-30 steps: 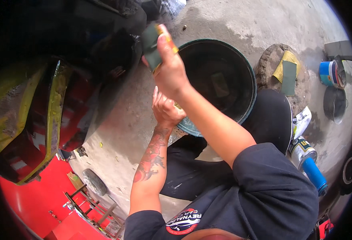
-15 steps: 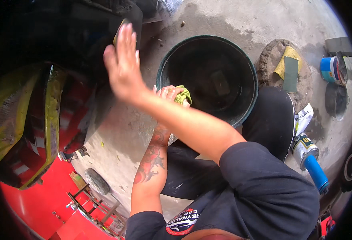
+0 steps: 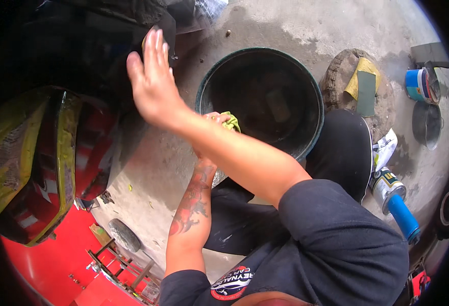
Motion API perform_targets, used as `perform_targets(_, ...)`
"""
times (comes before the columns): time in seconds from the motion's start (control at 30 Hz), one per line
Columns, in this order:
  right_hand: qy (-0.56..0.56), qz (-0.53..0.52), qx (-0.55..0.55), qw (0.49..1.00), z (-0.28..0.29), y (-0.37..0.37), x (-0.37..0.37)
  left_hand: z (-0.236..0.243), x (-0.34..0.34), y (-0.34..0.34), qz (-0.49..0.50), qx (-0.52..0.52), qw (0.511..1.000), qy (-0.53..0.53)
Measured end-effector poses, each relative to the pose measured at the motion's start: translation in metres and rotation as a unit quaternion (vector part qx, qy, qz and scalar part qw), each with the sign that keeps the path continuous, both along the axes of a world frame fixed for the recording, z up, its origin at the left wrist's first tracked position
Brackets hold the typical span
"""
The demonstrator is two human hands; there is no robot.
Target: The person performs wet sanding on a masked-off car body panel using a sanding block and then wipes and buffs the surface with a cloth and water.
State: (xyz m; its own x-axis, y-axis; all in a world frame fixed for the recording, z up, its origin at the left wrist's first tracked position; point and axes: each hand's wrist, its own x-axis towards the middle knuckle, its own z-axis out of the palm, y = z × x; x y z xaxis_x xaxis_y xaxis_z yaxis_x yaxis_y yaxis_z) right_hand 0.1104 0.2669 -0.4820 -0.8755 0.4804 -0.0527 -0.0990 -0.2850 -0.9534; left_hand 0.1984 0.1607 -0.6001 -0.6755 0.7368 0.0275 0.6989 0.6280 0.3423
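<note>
Head camera: well left of the round dark tub stood a red lamp unit bordered by yellow-green edging, with a dark glossy panel above it. A small wheel lay on the floor, below and left of the tub. The right hand was raised left of the tub, before the panel, its fingers extended and close together. A thin yellow edge showed at its fingertips; whether the hand gripped that piece could not be determined. The two hands were apart. The left hand, partly hidden behind the right forearm, was closed around a crumpled green cloth at the tub's near left rim. Inside the tub, a rectangular piece was dimly visible. Just right of the tub, a round block bore a yellow sheet, partly overlapped by a grey-green sheet. Farther right stood a blue-and-white bucket.
</note>
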Motion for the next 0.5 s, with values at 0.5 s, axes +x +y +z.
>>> perform_targets(0.5, 0.057, 0.021, 0.075, 0.995, -0.040, -0.008, -0.008, -0.003, -0.002, -0.012, -0.004, 0.079, 0.996, 0.046)
